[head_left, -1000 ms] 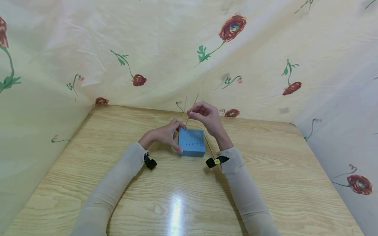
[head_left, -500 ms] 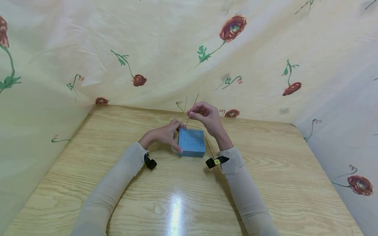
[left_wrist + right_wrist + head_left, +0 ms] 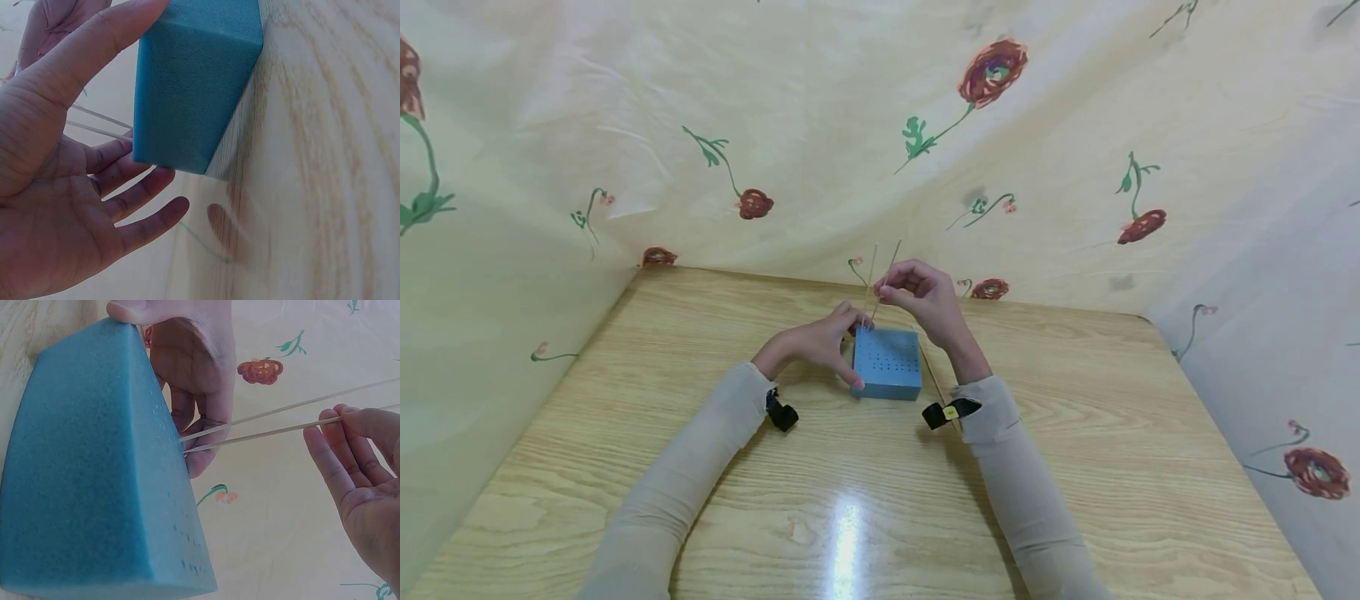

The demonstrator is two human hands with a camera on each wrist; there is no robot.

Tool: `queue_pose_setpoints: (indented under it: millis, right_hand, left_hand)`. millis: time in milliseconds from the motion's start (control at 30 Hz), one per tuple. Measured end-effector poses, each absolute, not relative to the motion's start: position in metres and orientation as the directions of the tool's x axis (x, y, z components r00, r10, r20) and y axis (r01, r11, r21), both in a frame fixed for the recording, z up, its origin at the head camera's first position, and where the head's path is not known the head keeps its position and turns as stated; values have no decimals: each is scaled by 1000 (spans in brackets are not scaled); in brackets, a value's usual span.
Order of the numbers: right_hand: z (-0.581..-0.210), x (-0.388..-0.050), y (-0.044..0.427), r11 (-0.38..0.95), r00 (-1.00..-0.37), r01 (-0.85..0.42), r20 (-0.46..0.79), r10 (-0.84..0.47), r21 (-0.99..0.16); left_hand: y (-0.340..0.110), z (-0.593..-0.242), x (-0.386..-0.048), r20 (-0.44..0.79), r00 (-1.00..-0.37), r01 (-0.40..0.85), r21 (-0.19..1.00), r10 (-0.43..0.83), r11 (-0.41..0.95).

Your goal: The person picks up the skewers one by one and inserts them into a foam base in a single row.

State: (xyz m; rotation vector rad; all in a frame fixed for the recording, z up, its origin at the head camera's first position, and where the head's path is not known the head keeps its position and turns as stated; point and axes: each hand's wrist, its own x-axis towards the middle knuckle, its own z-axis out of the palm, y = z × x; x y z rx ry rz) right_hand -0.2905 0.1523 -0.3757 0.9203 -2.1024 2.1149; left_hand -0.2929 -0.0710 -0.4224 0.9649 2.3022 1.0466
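Note:
A blue foam block [image 3: 887, 389] with rows of small holes in its top sits on the wooden table. My left hand [image 3: 811, 343] holds its left side, the thumb at the near edge and the fingers around the far side. One thin wooden skewer [image 3: 871, 271] stands in the block near the far left corner, leaning slightly. Above that corner my right hand [image 3: 931, 307] pinches a second skewer [image 3: 262, 434] between thumb and fingertips. In the right wrist view this skewer's lower end meets the block's holed face close beside the first; how deep it sits cannot be told.
Another skewer [image 3: 933, 377] lies on the table [image 3: 820, 500] to the right of the block, partly under the right wrist. A flowered cloth [image 3: 820, 125] hangs behind the table's far edge and along the sides. Both wrists carry black straps with small cameras.
The upper end of the pinched skewer has shifted slightly left, and the right fingertips have moved a little with it. The left hand and the block look unmoved.

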Motion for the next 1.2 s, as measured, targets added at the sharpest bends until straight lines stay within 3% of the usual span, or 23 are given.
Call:
queue_pose_setpoints:
  millis: [1200]
  right_hand:
    - [-378, -293, 150, -60, -823, -425, 413, -389, -903]
  left_hand:
    - [-71, -421, -294, -105, -663, 412, 776, 741, 478]
